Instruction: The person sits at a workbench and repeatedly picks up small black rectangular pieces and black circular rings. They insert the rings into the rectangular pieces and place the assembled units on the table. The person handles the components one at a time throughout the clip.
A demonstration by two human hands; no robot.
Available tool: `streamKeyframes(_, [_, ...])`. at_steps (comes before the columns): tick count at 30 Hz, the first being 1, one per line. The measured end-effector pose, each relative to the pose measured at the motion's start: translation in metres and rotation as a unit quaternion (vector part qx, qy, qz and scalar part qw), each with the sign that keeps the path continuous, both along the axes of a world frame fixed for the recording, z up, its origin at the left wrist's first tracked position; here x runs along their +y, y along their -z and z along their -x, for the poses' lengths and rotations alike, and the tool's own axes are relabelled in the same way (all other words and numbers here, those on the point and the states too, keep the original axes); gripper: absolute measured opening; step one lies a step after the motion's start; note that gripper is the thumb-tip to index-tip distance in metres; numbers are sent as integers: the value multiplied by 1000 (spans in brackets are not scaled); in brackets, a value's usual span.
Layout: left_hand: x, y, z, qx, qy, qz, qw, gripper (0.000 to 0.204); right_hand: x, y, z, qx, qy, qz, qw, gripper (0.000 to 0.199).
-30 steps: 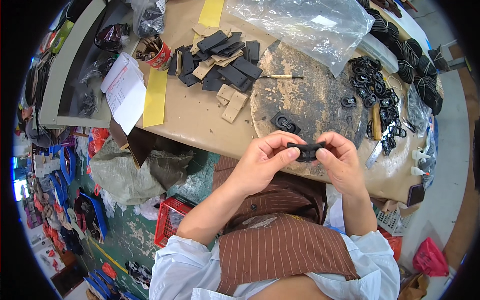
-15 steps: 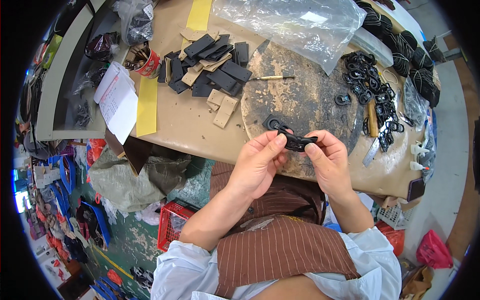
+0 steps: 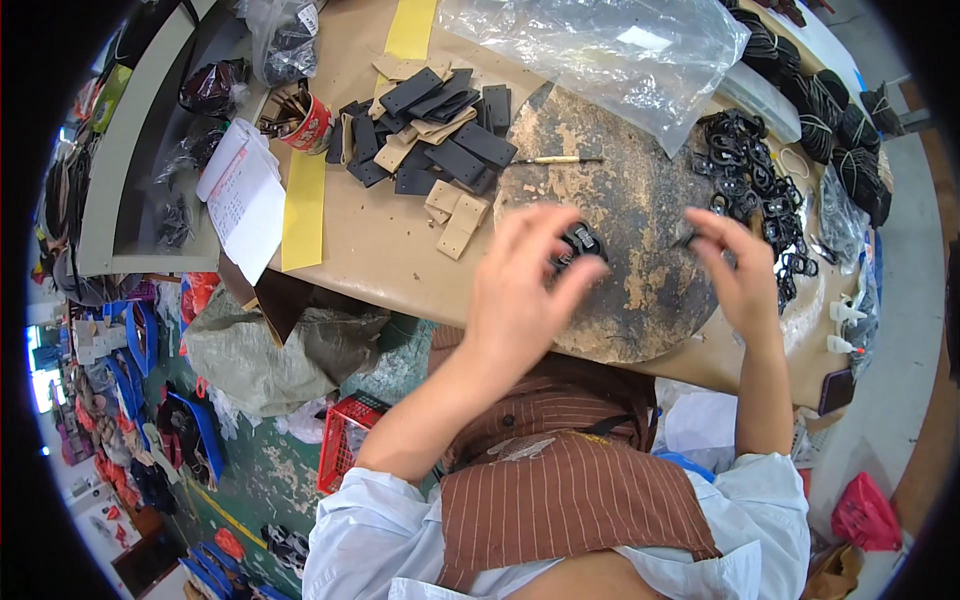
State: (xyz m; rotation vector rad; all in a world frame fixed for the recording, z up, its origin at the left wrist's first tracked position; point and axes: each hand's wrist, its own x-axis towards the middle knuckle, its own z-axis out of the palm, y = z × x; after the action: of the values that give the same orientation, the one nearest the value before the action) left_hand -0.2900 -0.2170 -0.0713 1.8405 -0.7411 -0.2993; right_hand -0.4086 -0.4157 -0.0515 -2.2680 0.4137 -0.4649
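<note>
My left hand (image 3: 520,275), smeared by motion, hovers over the left of the worn round board (image 3: 640,310), its thumb and fingers apart. Black buckle-like pieces (image 3: 580,240) lie in the gap between thumb and fingers, partly covered by the hand. Over the board's right side, my right hand (image 3: 738,262) has its fingers curled, with a small dark thing at the fingertips, too blurred to name. Right beside it is a heap of black buckles (image 3: 742,165). A slim tool with a pale handle (image 3: 570,159) lies across the board's upper left.
Black and tan punched strips (image 3: 440,130) are piled left of the board. Beyond the board spreads a clear plastic bag (image 3: 600,50). A red cup of tools (image 3: 312,130) and paper sheets (image 3: 240,190) are at left; black cord bundles (image 3: 800,100) and a phone (image 3: 835,391) at right.
My hands have moved apart from the black piece both were pinching. The left has moved up over the board; the right has gone right, towards the buckle heap. The view has shifted slightly.
</note>
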Motion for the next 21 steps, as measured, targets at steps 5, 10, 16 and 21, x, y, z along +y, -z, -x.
streamKeyframes(5, [21,3,35,368,137,69,917,31,55,-12,1,53,-177,-82,979,15])
streamKeyframes(10, [35,5,34,481,85,116,865,19,70,-3,4,-65,-191,-78,976,37])
streamKeyframes(16, [41,2,36,500,122,100,852,16,70,-2,10,-94,-254,-84,959,35])
streamKeyframes(21, [42,-9,34,458,115,58,879,12,75,5,11,-121,-249,-93,956,26])
